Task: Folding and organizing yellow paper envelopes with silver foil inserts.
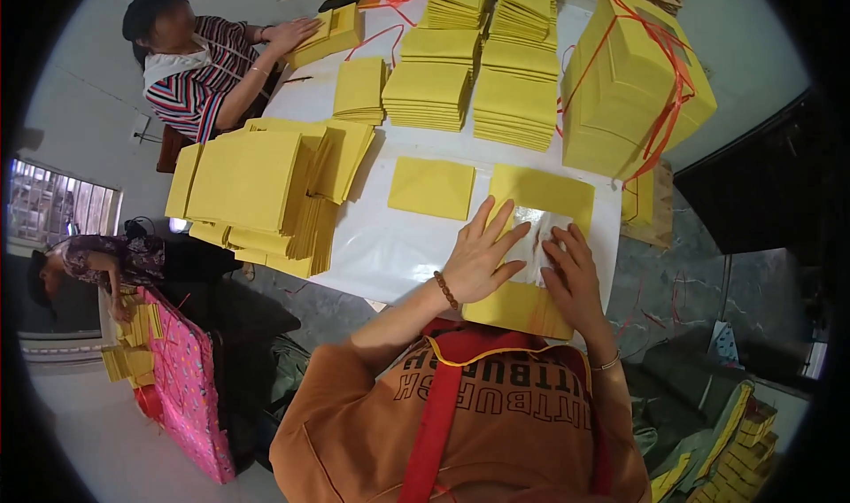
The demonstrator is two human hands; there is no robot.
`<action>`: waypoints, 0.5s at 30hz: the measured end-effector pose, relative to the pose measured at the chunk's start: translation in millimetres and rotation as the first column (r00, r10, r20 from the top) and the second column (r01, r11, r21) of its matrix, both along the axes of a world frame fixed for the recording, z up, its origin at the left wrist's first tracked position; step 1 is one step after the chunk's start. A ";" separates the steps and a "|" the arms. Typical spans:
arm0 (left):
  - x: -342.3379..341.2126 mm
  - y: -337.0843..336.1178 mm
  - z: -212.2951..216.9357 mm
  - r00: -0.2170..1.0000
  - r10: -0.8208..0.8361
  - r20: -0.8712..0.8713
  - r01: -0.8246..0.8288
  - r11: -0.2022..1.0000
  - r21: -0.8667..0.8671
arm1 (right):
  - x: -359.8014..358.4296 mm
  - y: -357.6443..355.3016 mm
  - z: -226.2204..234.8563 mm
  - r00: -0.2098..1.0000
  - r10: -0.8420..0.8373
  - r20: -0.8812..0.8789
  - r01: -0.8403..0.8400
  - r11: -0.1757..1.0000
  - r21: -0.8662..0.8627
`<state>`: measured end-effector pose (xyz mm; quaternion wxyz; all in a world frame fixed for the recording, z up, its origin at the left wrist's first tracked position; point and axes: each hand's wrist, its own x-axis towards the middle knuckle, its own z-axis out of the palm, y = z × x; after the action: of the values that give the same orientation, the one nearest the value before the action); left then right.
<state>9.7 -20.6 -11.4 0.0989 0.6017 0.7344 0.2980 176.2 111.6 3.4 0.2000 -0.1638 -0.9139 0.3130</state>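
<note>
In front of my body, at the table's near edge, lies a yellow paper sheet or stack (540,184) with a shiny silvery square (531,224) in its middle. My left hand (482,253) rests on the left side of the square, fingers stretched and spread. Over the right side lies my right hand (577,277), its fingers apart and slightly bent on the shiny surface. Neither hand is gripping anything. A smaller folded yellow paper (431,187) lies flat just beyond my left hand.
Piles of folded yellow paper (428,87) line the far table, with a large pile (252,180) at left. A tall bundle tied with red string (620,96) stands at right. One person (212,69) works at far left, another (97,264) beside a pink padded board (190,379).
</note>
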 end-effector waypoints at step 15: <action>-0.4 -2.0 1.3 1.000 0.014 0.023 -0.015 0.999 0.036 | -1.2 1.2 -3.5 1.000 0.029 -0.008 -0.030 1.000 -0.003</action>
<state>9.3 -22.6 -10.2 0.0942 0.5945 0.7322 0.3187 175.0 112.8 -0.1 0.1987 -0.1493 -0.9150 0.3178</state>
